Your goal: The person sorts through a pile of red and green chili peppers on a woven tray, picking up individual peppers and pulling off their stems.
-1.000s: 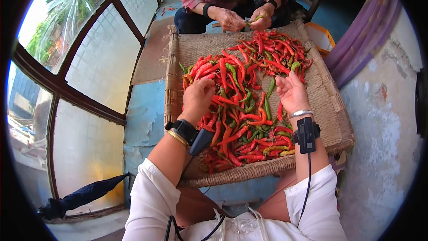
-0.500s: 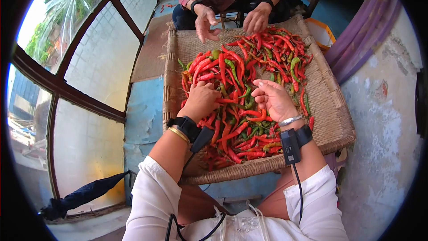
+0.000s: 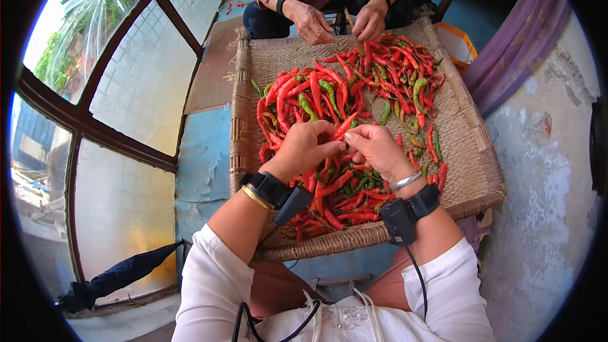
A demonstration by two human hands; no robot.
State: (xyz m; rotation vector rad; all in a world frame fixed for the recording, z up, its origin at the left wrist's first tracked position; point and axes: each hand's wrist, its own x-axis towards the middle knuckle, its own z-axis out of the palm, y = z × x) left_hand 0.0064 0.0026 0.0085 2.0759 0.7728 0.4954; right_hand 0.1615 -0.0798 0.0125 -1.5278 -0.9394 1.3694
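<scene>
My left hand (image 3: 306, 147) is closed on a red chili pepper (image 3: 344, 126) that points up and to the right over the pile. Close against it, my right hand (image 3: 380, 151) pinches at the lower end of the same pepper, thumb and fingertips together. Both hands are above a wide heap of red and some green chilies (image 3: 361, 202) spread on a woven tray (image 3: 465, 152). A green chili (image 3: 306, 106) lies just beyond my left hand.
Across the tray sits a person, whose hands (image 3: 369, 23) hold a thin stalk-like piece over the far edge. Framed windows (image 3: 126, 82) and a folded dark umbrella (image 3: 123, 275) are at left; a purple curtain (image 3: 516, 38) and worn wall (image 3: 538, 183) at right.
My left hand has moved right from the pile with a red pepper, and my right hand has come left to meet it. The other person's hands have drawn closer together.
</scene>
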